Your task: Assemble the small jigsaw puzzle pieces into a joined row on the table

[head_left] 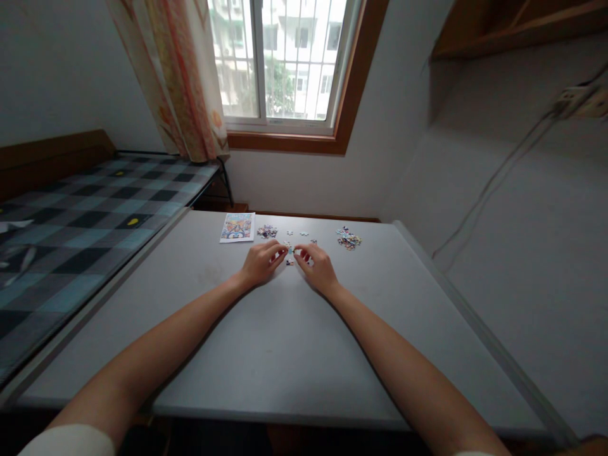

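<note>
"Grip on each side?"

"Left hand (260,261) and right hand (318,268) both pinch a puzzle piece (291,251) between their fingertips (one piece or two joined, I can't tell), over the table (275,354), toward its far edge."

"And nearby?"

"Loose pieces (290,262) around them, a pile (350,240) toward the far right corner, another (267,232) by the far edge, just right of a printed sheet (238,227)."

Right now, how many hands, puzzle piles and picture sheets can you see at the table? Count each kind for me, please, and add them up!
Left hand and right hand: 2
Puzzle piles: 2
Picture sheet: 1
Total: 5
The loose puzzle pieces are too small to count surely.
</note>
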Demonstrator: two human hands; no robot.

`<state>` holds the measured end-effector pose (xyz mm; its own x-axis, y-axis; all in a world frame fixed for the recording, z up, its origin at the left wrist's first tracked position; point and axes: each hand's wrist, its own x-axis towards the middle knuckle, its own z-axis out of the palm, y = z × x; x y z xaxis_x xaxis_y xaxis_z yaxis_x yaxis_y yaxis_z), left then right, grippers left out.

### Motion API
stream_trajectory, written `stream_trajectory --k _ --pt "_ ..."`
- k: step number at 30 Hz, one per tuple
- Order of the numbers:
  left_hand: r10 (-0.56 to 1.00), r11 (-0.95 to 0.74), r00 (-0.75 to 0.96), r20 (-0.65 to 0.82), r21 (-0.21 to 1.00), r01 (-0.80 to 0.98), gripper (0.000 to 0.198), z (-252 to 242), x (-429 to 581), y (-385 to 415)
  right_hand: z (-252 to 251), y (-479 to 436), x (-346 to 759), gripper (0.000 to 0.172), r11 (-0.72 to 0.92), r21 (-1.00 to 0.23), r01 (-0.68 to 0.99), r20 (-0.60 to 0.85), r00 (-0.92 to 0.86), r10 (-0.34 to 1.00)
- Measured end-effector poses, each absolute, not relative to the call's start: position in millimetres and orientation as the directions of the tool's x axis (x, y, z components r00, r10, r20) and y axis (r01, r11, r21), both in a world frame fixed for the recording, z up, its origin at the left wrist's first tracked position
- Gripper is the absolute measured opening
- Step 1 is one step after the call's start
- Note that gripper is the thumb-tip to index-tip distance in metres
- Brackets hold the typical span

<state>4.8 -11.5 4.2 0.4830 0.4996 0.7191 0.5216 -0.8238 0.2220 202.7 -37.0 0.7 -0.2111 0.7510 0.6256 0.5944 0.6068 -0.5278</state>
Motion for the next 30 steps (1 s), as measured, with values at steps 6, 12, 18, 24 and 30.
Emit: stream_trajectory --k 6,12,18,24,30 --pt "0.494 -0.827 0.477 0.727 0.225 0.515 0.018 5.1 5.1 -11.9 0.7 -37.0 202.9 0.014 0.601 -0.531 0.598 0.619 -0.212 0.757" --pt "0.483 -0.833 0.477 0.734 0.218 0.508 0.016 4.4 5.1 -10.9 -1.7 -35.5 202.7 0.014 0.596 -0.521 0.610 0.620 -0.209 0.756" --pt "0.494 -0.831 0.483 0.723 0.231 0.506 0.017 6.8 4.9 -12.9 -0.4 -36.5 202.6 0.013 0.596 -0.522 0.609 0.620 -0.208 0.756" --pt "0.490 -0.833 0.480 0.728 0.229 0.503 0.016 5.1 4.6 -11.7 0.4 -36.7 202.8 0.013 0.599 -0.523 0.606 0.621 -0.211 0.755" --pt "0.493 -0.832 0.478 0.727 0.235 0.502 0.017 6.0 4.6 -12.5 -0.7 -35.9 202.8 0.013 0.600 -0.523 0.605 0.619 -0.215 0.756"
